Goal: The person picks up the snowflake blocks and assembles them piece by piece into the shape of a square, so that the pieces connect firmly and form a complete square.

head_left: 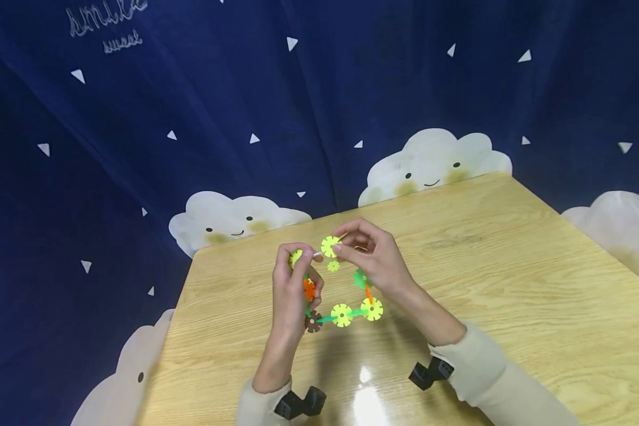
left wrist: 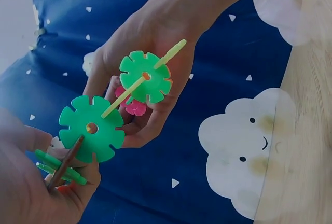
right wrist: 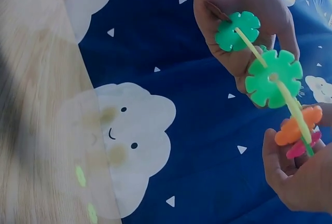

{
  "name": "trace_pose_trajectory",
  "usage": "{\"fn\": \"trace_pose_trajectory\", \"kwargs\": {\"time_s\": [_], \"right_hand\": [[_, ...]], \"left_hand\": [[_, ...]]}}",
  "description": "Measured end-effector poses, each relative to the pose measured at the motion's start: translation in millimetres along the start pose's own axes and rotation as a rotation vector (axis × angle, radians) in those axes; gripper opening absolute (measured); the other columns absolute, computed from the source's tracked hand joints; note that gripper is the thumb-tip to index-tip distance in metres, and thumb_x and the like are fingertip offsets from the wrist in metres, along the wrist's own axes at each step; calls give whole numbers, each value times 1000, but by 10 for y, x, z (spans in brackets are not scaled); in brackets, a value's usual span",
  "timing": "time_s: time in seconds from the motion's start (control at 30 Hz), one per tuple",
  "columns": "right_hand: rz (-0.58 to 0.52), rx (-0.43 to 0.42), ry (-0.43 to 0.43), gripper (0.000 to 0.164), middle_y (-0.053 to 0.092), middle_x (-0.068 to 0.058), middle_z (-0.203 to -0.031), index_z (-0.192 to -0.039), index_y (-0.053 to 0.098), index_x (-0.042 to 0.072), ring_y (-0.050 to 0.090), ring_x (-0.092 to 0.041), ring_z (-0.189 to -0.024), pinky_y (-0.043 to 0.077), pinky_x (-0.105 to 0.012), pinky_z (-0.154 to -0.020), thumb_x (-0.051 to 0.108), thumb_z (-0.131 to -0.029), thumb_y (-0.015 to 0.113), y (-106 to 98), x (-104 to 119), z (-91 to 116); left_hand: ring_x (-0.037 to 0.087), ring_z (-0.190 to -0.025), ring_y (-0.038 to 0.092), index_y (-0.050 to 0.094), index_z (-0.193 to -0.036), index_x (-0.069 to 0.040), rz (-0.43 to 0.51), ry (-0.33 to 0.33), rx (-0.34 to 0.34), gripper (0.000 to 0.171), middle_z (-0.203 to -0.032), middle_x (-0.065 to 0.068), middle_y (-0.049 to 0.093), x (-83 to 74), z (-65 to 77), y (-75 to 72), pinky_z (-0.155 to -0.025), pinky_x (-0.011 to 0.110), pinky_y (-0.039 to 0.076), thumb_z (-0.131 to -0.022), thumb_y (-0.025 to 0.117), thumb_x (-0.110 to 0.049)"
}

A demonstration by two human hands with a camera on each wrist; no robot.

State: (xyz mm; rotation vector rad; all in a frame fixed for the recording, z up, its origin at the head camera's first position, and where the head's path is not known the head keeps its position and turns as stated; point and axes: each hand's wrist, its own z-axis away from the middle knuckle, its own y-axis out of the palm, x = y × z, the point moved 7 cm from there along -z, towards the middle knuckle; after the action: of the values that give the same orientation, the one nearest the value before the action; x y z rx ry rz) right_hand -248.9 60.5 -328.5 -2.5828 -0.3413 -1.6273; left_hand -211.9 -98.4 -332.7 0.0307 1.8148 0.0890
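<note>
A chain of slotted snowflake discs spans both hands above the table. My left hand (head_left: 290,290) grips its left end, with a yellow disc (head_left: 295,258) and an orange disc (head_left: 309,290) among the fingers. My right hand (head_left: 375,260) pinches another yellow disc (head_left: 329,246) between thumb and fingers, near a whitish piece (head_left: 317,254) at the left fingertips. A brown disc (head_left: 313,322), yellow discs (head_left: 342,315) and a green disc (head_left: 361,278) make up the lower and right side. Green discs (left wrist: 92,129) hang between the hands in the left wrist view; pink (right wrist: 305,145) and orange pieces (right wrist: 299,126) show by the right hand.
The wooden table (head_left: 484,254) lies beneath. A small yellow disc (head_left: 333,266) shows between the hands; whether it touches the table I cannot tell. Behind hangs a dark blue curtain (head_left: 218,118) with white clouds. Black devices (head_left: 431,372) are strapped at the wrists.
</note>
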Motion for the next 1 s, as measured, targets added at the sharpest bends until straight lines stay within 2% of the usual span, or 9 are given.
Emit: {"fn": "trace_pose_trajectory", "kwargs": {"time_s": [0.1,0.2,0.37,0.47,0.6,0.7,1.0], "right_hand": [[-2,-1,0,22,70,-10,-84,-114,67,1,67,-29,-77,57,-29,-76,0,-92,74,1,-10,14],[-4,-3,-6,22,70,-5,-81,-113,66,0,67,-22,-75,56,-28,-74,-1,-92,74,-5,-14,19],[-19,-14,-13,22,70,-1,-79,-110,65,-1,66,-20,-75,54,-27,-72,-2,-91,74,-14,-15,18],[-6,-18,-1,23,70,0,-80,-109,64,0,65,-20,-76,53,-27,-72,0,-90,76,-14,-23,27],[29,-28,13,23,71,0,-82,-108,63,2,64,-20,-78,50,-25,-70,2,-89,77,-21,-36,46],[41,-36,6,22,72,-2,-83,-106,63,3,64,-20,-78,49,-24,-67,2,-90,78,-23,-31,54],[77,-57,-33,19,70,-8,-82,-101,63,1,61,-18,-73,40,-21,-61,1,-89,78,-30,9,71]], "left_hand": [[12,-48,45,51,-114,-9,7,4,5,23,-101,6,65,-4,-1,30,-37,19,29,-106,55,-30],[12,-48,45,51,-114,-8,6,9,8,24,-101,6,65,-3,-4,47,-37,19,29,-106,56,-30],[12,-48,45,51,-115,-8,3,9,16,24,-101,5,65,11,-9,67,-37,19,29,-106,56,-30],[12,-47,44,51,-115,-8,-1,8,16,23,-95,4,65,20,-12,76,-37,19,29,-106,55,-30],[13,-46,43,50,-115,-9,0,0,21,23,-70,4,57,34,-15,96,-37,19,28,-106,55,-30],[13,-45,42,50,-114,-9,0,-5,24,23,-58,5,47,44,-18,107,-37,19,27,-107,55,-30],[14,-48,41,49,-118,-9,-102,6,40,29,-60,6,46,35,-16,126,-38,19,26,-109,51,-37]]}}
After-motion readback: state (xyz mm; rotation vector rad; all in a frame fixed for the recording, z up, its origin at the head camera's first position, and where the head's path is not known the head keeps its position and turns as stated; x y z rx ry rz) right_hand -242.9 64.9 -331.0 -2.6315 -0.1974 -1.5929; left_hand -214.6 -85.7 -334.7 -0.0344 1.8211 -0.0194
